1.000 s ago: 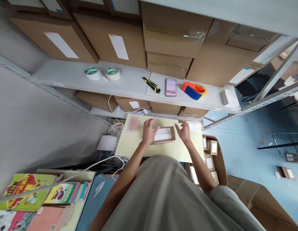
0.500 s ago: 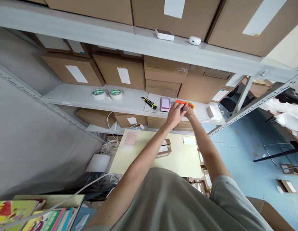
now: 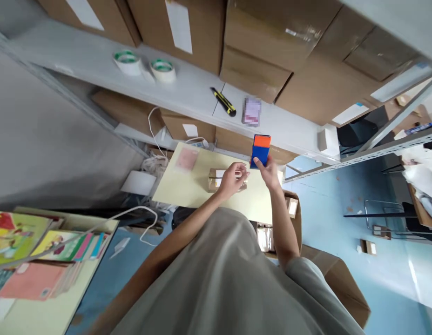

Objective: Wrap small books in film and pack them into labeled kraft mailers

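Two hands work above the pale surface (image 3: 188,190): the right hand (image 3: 268,171) grips an orange-and-blue tape dispenser (image 3: 260,148), raised; the left hand (image 3: 232,179), fingers curled, rests on a small cardboard box (image 3: 216,179), contents hidden.

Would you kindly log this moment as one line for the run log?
right hand: holds tape dispenser raised | left hand: on small box | box on table

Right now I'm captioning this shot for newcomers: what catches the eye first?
The orange-and-blue plastic tape dispenser, raised in the right hand above the pale yellow table. Beneath, the left hand rests on a small brown cardboard box; two green-cored tape rolls sit on the grey shelf.
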